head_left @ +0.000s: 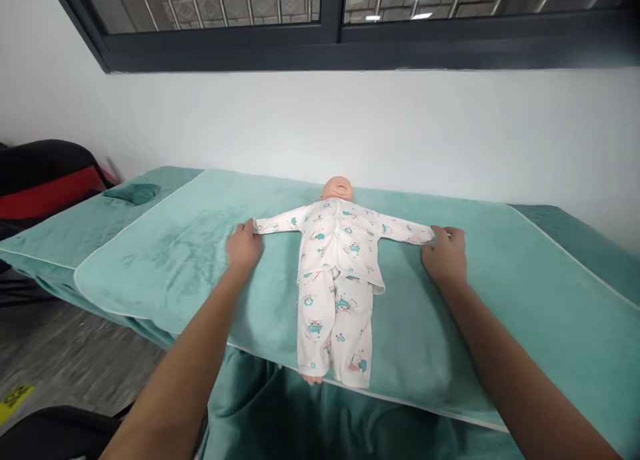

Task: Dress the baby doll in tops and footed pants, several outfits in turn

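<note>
A baby doll (337,189) lies on its back, head toward the wall and legs toward me. It wears a white printed pajama top (336,240) with a front opening and matching pajama pants (353,330). Both sleeves are stretched out to the sides. My left hand (244,245) is closed on the cuff of the sleeve at the left. At the other side my right hand (446,255) pinches the opposite cuff. The doll's hands are not visible. One foot (313,380) shows below a pant leg, while the other is hidden.
A pale green padded cover (200,260) with white piping lies under the doll on a bed against the white wall (300,127). A dark-framed window (330,40) is above. At the left stands a black and red chair or bag (50,190). Green cloth (320,420) hangs at the front edge.
</note>
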Available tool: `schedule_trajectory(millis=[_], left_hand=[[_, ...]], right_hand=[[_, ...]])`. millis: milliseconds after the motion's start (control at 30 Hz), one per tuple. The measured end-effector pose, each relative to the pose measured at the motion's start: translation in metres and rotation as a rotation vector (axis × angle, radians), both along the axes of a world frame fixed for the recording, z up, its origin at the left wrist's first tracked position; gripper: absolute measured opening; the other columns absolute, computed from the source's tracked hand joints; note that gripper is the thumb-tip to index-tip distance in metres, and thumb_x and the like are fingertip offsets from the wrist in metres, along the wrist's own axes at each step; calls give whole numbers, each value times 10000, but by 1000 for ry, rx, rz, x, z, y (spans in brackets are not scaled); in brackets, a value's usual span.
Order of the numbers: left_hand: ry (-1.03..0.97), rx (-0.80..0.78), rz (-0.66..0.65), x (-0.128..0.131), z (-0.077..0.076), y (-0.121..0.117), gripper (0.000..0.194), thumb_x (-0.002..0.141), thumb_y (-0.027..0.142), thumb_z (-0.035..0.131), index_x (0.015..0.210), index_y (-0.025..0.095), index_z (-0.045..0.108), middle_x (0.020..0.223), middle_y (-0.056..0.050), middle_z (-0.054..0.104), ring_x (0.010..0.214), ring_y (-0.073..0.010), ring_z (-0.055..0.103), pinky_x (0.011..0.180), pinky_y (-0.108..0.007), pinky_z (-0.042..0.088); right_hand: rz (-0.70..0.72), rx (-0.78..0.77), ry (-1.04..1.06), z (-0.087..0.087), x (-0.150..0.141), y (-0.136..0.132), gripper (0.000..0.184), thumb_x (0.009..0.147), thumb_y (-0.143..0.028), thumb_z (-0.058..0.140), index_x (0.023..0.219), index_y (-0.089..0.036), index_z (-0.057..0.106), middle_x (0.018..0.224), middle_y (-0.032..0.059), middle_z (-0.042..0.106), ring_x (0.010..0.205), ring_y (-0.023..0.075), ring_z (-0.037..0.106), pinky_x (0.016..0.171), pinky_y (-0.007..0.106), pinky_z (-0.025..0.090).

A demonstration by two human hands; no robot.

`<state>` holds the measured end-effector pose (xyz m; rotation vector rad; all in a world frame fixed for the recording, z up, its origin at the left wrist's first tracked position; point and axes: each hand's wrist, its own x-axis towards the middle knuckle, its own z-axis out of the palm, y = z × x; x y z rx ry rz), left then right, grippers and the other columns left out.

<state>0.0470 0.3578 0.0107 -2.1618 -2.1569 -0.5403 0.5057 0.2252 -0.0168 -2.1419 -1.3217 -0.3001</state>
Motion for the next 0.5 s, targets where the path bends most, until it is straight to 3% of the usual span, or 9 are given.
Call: schedule_trajectory(millis=[67,167,300,400,500], left_hand=[[-136,62,21,-1,-2,-18,507,921,190,405,1421,177,484,1220,-153,603,1073,-286,611,845,-368,470],[-461,78,-2,5,-3,-57,458,891,211,478,1337,147,561,1081,-105,641,977,-234,624,896,-355,485],[-809,64,-217,36,8,-118,347,892,307,560,1205,186,649,1014,-54,635,909,-185,620,847,-318,511],[-775,115,-426,65,21,-149,309,883,287,600,1176,224,671,1091,-57,610,1026,-199,597,869,-318,510],[-545,179,-508,86,31,-157,322,864,211,616,1181,215,672,1142,-78,586,1106,-236,550,973,-379,477]], right_hand=[[101,90,28,2,-17,-14,440,882,-271,508,1295,-142,591,1316,194,512,1179,313,548,967,440,491],[381,174,107,5,-56,-38,299,928,-316,504,1174,-185,610,1143,134,602,1011,256,606,872,396,527],[701,208,127,11,-117,-65,198,977,-327,496,1095,-214,608,1070,102,628,979,240,615,839,382,518],[748,187,6,21,-149,-68,258,966,-354,553,1161,-195,610,1168,131,618,1079,280,590,897,412,489],[719,113,-177,35,-163,-57,259,969,-374,566,1133,-188,641,1103,123,638,1035,294,580,854,415,460]])
